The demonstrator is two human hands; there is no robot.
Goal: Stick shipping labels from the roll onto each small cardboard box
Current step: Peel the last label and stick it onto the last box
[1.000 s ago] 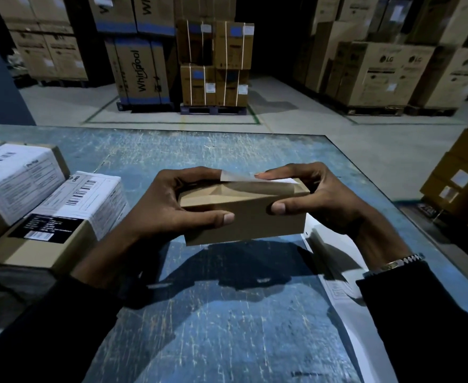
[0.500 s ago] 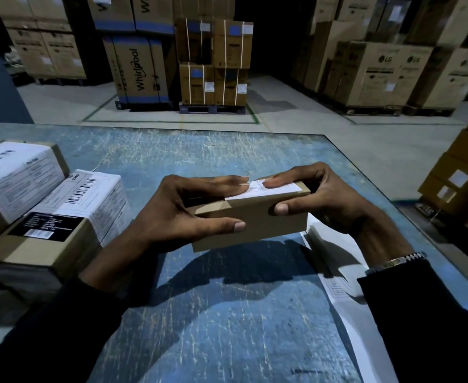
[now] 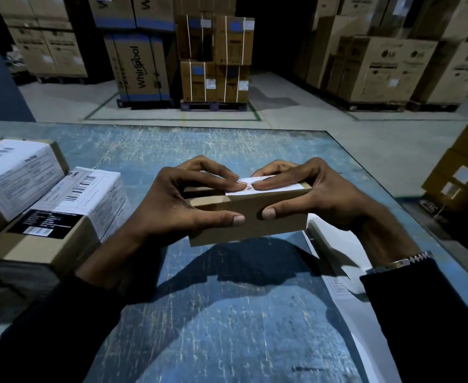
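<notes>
- Blue scratched table (image 3: 227,313): work surface, both forearms over it, box held clear above it rather than resting, probably so thumbs can brace the near face.
- Two labelled boxes (image 3: 69,205) stacked at left edge: white barcode sheets already on top, parked out of the way; look like finished pieces.
- White liner strip (image 3: 346,297) running along table at right, under the right forearm: likely the label supply, kept within reach of that hand. Roll itself not visible.
- Small cardboard box (image 3: 252,219): mid-frame, raised, tilted slightly toward camera so the top face shows.
- Left hand (image 3: 177,208): clamped on box, thumb across near face, fingers curled over top onto the label.
- Right hand (image 3: 310,194): same grip mirrored, thumb on near face, fingertip pressing label next to left fingertip.
- Shipping label (image 3: 274,186): white, on right part of box top, lying flat; fingertips meeting at its left end, apparently smoothing it down.
- Judged step: pressing on, nearly done for this box.
</notes>
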